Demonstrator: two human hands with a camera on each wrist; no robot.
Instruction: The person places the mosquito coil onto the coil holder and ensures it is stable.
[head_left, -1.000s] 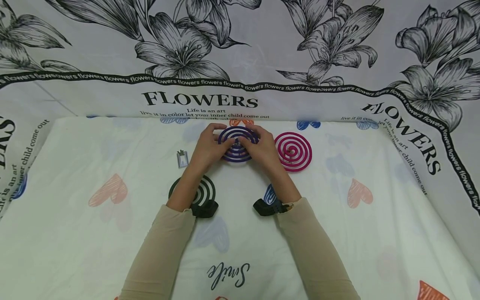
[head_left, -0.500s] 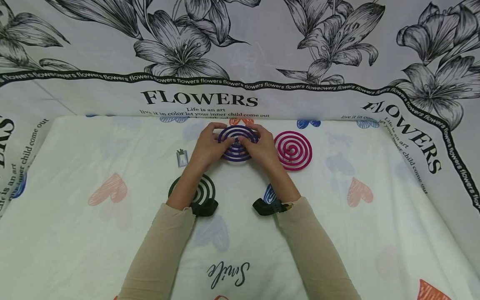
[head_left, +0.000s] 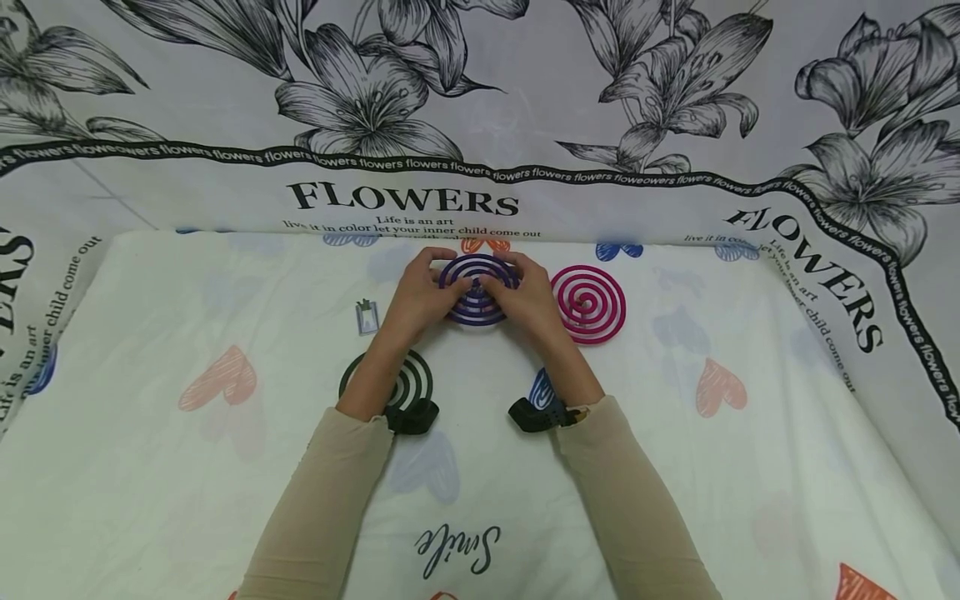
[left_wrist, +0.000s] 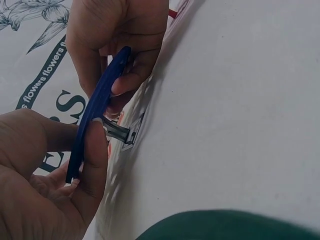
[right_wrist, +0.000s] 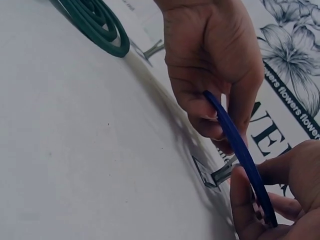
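A dark blue mosquito coil (left_wrist: 99, 97) is held between both hands, over the far middle of the cloth. My left hand (head_left: 420, 296) pinches its left side, thumb near the centre and fingers at the outer edge. On the opposite side, my right hand (head_left: 531, 300) pinches it the same way. Both wrist views show the coil edge-on, with a small metal stand (left_wrist: 131, 134) just beneath. That stand's upright prong reaches the coil's middle; whether it is fitted into the coil is hidden by the fingers.
A pink coil (head_left: 587, 304) sits just right of my right hand. Another metal stand (head_left: 367, 318) lies left of my left hand. Below my left forearm is a green coil (head_left: 430, 379), partly covered. White cloth (head_left: 480, 467) with printed hearts spreads underneath.
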